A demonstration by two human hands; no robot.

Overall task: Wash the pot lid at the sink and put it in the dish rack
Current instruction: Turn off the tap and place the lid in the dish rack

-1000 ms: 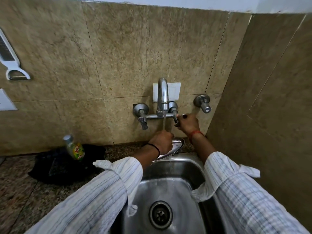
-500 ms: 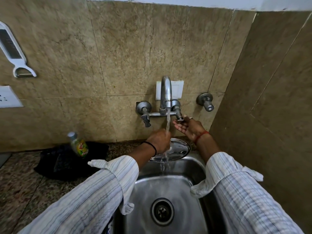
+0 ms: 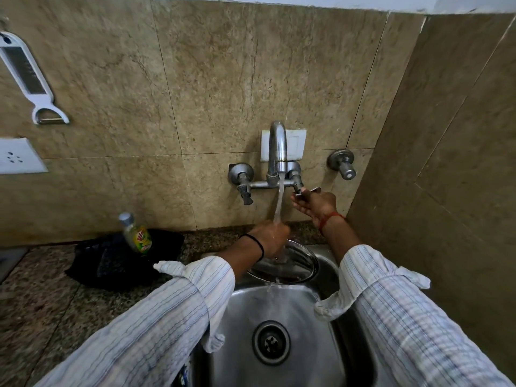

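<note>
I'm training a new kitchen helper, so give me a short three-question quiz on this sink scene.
1. True or false: water is running from the tap.
2. Which hand holds the pot lid under the stream? A) left B) right
3. Fill in: the soap bottle stands on a black ____.

Key:
1. True; the stream falls onto the left hand.
2. A; the right hand is at the tap handle.
3. Cloth, left of the sink.
</note>
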